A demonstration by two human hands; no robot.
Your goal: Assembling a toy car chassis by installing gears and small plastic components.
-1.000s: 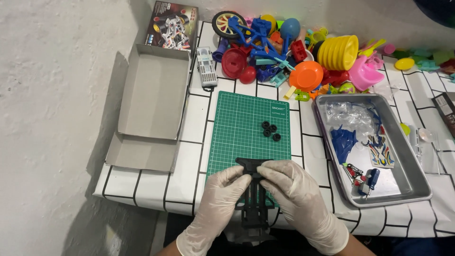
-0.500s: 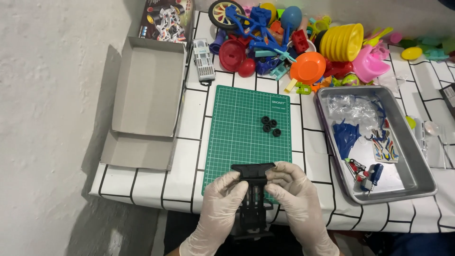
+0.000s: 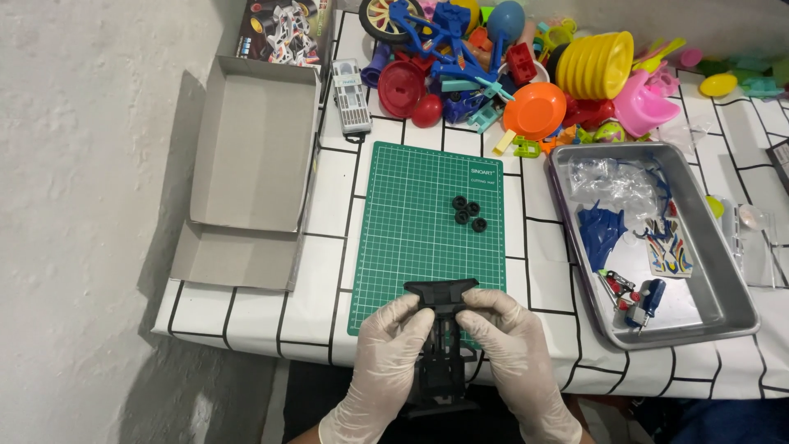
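Note:
Both of my hands wear white gloves and hold a black plastic toy car chassis (image 3: pixel 441 345) over the near edge of a green cutting mat (image 3: pixel 427 222). My left hand (image 3: pixel 386 362) grips its left side, my right hand (image 3: pixel 514 358) its right side, fingers closed near the wide front end. Three small black wheels (image 3: pixel 467 212) lie together on the mat, farther from me than the chassis.
A metal tray (image 3: pixel 723 279) at the right holds clear bags, blue parts and small pieces. An open cardboard box (image 3: pixel 251 156) lies at the left. A heap of coloured plastic toys (image 3: pixel 526 74) fills the back. The table has a white cloth with black lines.
The view shifted slightly, so everything sits a little higher in frame. My hands still hold the chassis in much the same place, fingers regripping near its front.

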